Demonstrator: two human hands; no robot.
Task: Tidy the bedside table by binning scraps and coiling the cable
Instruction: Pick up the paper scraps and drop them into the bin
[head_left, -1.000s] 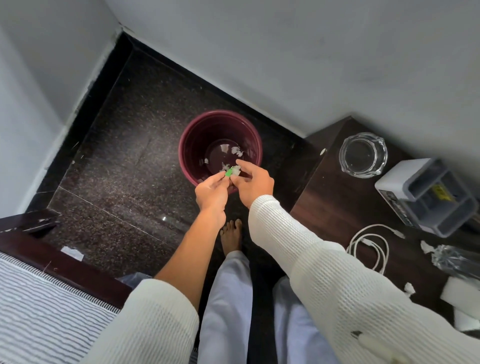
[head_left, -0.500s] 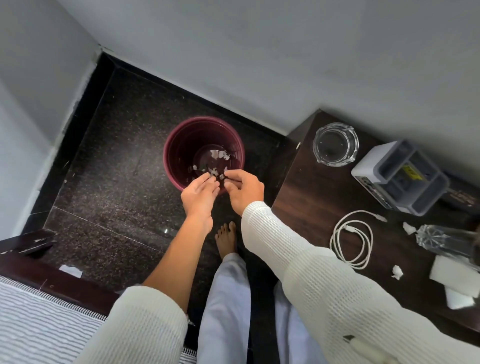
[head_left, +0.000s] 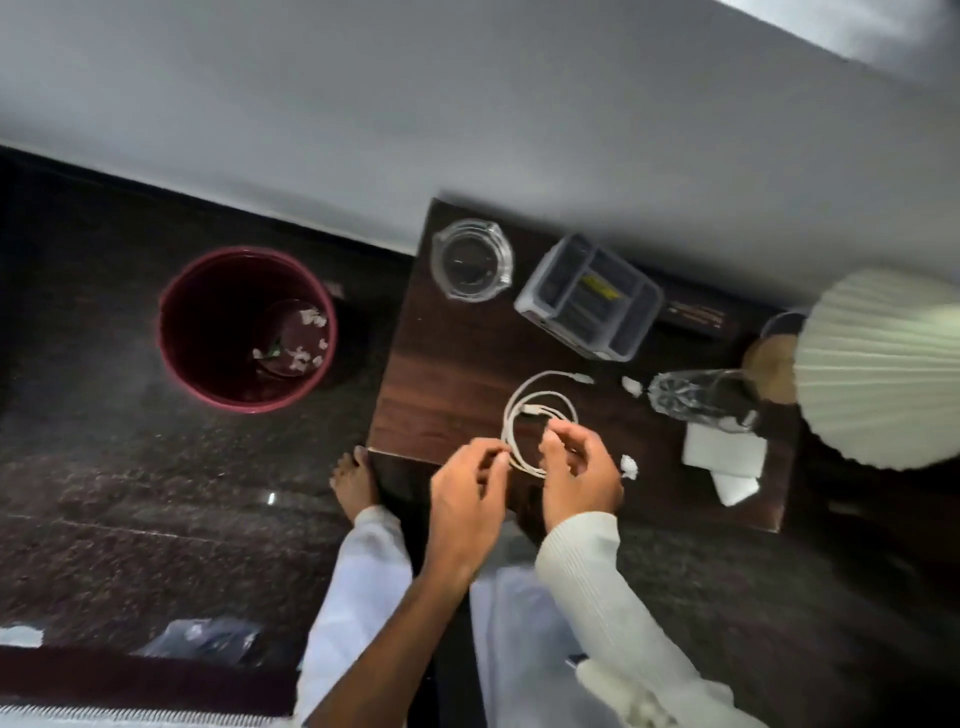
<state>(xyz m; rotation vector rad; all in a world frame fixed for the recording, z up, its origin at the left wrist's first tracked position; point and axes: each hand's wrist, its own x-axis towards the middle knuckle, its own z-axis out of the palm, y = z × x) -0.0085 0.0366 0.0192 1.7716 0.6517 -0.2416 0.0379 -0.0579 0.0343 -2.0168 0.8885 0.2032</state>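
**Cable under both hands at the table's front edge**

Cable (head_left: 540, 410), white and loosely looped, lies on the dark wooden bedside table (head_left: 441, 374), near its front edge. From the head camera, the left hand (head_left: 470, 499) reaches in, thumb and forefinger closing narrowly on the loop's left side, though blur hides whether they truly grip it. The right hand (head_left: 579, 475) hovers over the loop's near part, fingers curled and partly spread; contact cannot be told.

A white scrap (head_left: 628, 466) sits just beside the right hand, another scrap (head_left: 631, 385) lies farther back by a clear plastic bottle (head_left: 701, 397) lying on its side. A glass ashtray (head_left: 471, 260) and grey organiser tray (head_left: 589, 296) stand at the back. On the floor, left of the table, the maroon bin (head_left: 247, 330) holds white bits.
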